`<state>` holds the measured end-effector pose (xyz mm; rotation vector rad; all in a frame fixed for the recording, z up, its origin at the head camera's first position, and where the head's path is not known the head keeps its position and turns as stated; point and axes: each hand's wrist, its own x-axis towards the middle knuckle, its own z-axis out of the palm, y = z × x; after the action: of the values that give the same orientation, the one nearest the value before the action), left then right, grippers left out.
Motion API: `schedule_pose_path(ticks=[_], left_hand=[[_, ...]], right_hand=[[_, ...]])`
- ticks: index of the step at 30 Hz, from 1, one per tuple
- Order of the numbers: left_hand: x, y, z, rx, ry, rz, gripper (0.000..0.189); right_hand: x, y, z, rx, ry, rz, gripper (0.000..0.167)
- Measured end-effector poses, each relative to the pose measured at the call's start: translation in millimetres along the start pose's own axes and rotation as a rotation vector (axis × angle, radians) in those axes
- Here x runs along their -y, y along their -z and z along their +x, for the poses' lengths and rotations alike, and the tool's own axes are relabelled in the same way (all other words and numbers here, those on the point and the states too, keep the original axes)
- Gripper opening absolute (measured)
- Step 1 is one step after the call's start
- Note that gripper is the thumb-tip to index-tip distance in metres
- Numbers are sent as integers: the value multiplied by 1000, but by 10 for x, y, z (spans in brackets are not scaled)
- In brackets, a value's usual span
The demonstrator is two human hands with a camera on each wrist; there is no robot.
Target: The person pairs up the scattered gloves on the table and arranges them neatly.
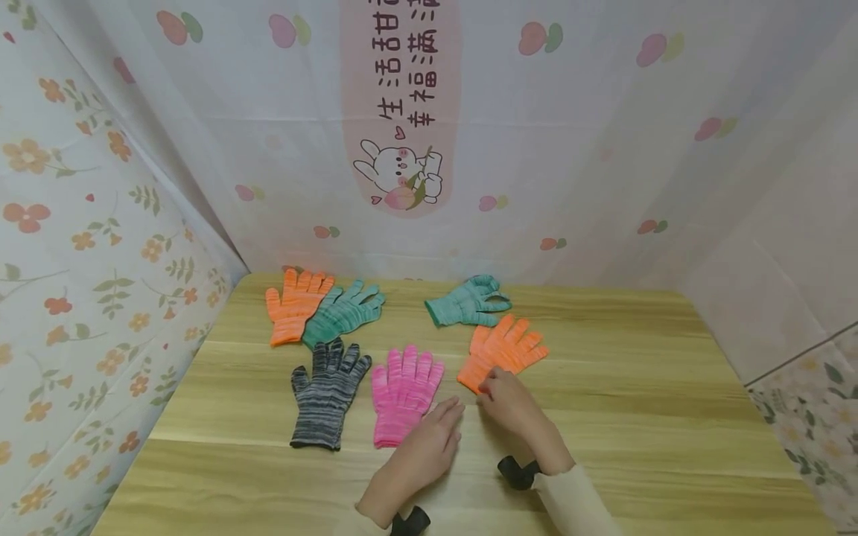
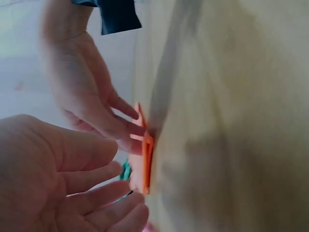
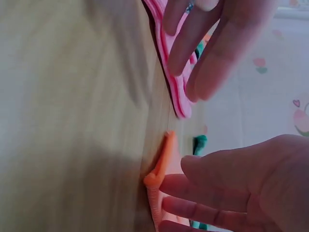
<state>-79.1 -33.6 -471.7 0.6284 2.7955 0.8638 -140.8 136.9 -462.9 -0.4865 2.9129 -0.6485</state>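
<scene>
My right hand [image 1: 512,406] is at the near cuff of the right-hand orange glove [image 1: 507,348]. Its fingertips [image 3: 169,186] touch the glove in the right wrist view, while the thumb stands apart from them. My left hand [image 1: 429,447] hovers by the lower right side of a pink glove [image 1: 404,391], its fingers extended and holding nothing. In the left wrist view the orange cuff [image 2: 147,164] bulges slightly up from the table. Just behind this orange glove lies a green glove [image 1: 465,304], fingers pointing right.
A dark grey striped glove [image 1: 326,402] lies left of the pink one. At the back left, another orange glove [image 1: 295,309] partly meets a second green glove [image 1: 342,313]. Patterned cloth [image 1: 570,149] hangs behind the wooden table [image 1: 637,417] and at its sides.
</scene>
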Motion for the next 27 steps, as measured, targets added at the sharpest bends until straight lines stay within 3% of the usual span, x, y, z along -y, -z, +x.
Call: schedule_pose_path(ticks=[5, 10, 15, 19, 23, 27], left_hand=[[-56, -150, -37, -15, -5, 14, 47], [-91, -265, -70, -10, -28, 65, 49], [-94, -344, -96, -48, -33, 117, 47], [-97, -355, -99, -75, -21, 139, 43], [-114, -352, -104, -85, -17, 121, 40], [-135, -350, -123, -63, -2, 76, 40]], right_hand=[[-16, -3, -259, -19, 19, 39, 9], [-9, -18, -511, 15, 18, 92, 12], [-60, -67, -689, 21, 49, 126, 12], [-172, -112, -788, -36, 40, 251, 10], [-264, -140, -854, -124, -28, 371, 13], [-293, -167, -866, -170, -79, 387, 15]])
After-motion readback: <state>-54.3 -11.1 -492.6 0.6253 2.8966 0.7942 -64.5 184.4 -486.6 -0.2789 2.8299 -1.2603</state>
